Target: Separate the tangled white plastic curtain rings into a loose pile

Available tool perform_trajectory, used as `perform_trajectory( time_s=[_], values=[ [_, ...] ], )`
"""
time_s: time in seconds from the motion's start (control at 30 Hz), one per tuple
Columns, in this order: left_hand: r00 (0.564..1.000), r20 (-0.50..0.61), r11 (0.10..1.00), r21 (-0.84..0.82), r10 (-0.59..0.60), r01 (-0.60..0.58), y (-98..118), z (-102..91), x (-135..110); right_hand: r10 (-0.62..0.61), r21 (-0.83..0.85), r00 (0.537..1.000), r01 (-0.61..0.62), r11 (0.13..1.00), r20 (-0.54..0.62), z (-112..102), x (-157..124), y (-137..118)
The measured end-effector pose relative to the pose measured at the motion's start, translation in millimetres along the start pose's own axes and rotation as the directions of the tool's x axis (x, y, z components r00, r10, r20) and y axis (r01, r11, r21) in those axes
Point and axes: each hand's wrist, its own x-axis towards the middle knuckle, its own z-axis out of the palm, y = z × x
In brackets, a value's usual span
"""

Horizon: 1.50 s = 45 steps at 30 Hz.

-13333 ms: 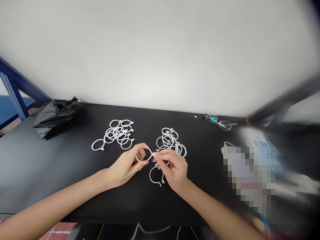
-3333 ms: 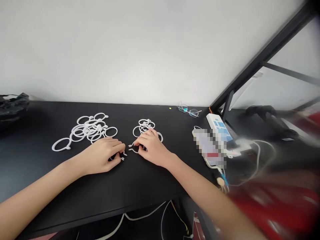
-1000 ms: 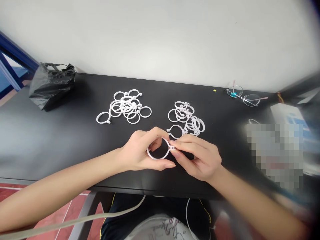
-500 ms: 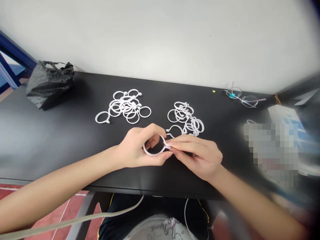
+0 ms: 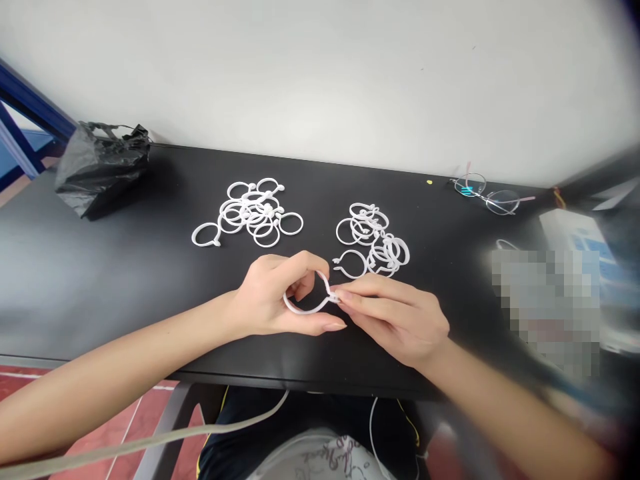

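Plastic curtain rings lie about the black desk (image 5: 125, 280), and one thin white held ring (image 5: 300, 308) sits between the two hands, close to the desk's near edge. Well left of the held ring lies a crumpled black plastic bag (image 5: 100, 175), and nearer to it a tangled pile of rings (image 5: 249, 212), with a lone ring (image 5: 205, 225) at the pile's left side. The left hand (image 5: 273, 293) is partly closed around the held ring, its fingers arching over the ring's left curve and its thumb lying along the underside. The held ring itself is slim and smooth, squeezed out of round into a teardrop, with its ends meeting at a small clasp (image 5: 333, 298). The right hand (image 5: 395, 320) is nearly closed, its thumb and fingertips pinching that clasp; whether the clasp is fully snapped, I cannot tell. Just up and right of the held ring sits a second pile of rings (image 5: 373, 233), with a loose ring (image 5: 350, 278) at its near edge. Farther right lie wire-rimmed glasses (image 5: 485, 197), and beyond them a pixelated patch (image 5: 545, 307) hides what is there.
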Motion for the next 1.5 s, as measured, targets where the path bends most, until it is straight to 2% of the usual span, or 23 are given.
perform_trajectory(
  time_s=[0.33,0.73,0.97,1.07,1.17,1.27,1.4,1.5],
  values=[
    [1.0,-0.009,0.999,0.037,0.007,-0.007,4.6,-0.8,0.0,0.01,-0.023,1.0,-0.01,1.0,-0.006,0.8,-3.2,-2.7],
    [0.999,-0.021,0.996,0.082,0.034,-0.032,9.5,-2.8,1.1,0.002,0.034,1.0,-0.003,0.999,0.018,0.6,-2.5,-6.1],
    [1.0,-0.017,0.996,0.09,0.022,-0.02,2.3,-0.9,-1.9,0.01,0.019,1.0,-0.01,1.0,0.011,2.0,-1.5,-5.4],
    [0.993,0.017,0.979,0.168,0.116,-0.117,-9.7,-3.5,0.1,-0.011,-0.065,1.0,0.01,0.998,-0.013,3.6,0.6,0.5],
    [0.976,0.059,0.905,0.365,0.211,-0.217,-25.7,-9.7,4.9,-0.01,-0.186,1.0,0.005,0.983,-0.026,2.8,2.4,11.9],
    [0.982,0.131,0.825,0.535,0.135,-0.185,-40.5,-14.9,8.5,0.078,-0.301,0.996,-0.063,0.952,0.039,0.1,1.7,23.2],
    [0.968,0.25,0.764,0.623,0.008,-0.168,-53.0,-15.6,8.6,0.258,-0.416,0.955,-0.177,0.892,0.147,-0.5,-3.2,30.0],
    [0.95,0.311,0.75,0.637,-0.038,-0.179,-57.7,-14.0,6.8,0.268,-0.416,0.948,-0.178,0.892,0.17,1.2,-5.8,31.2]
  ],
)
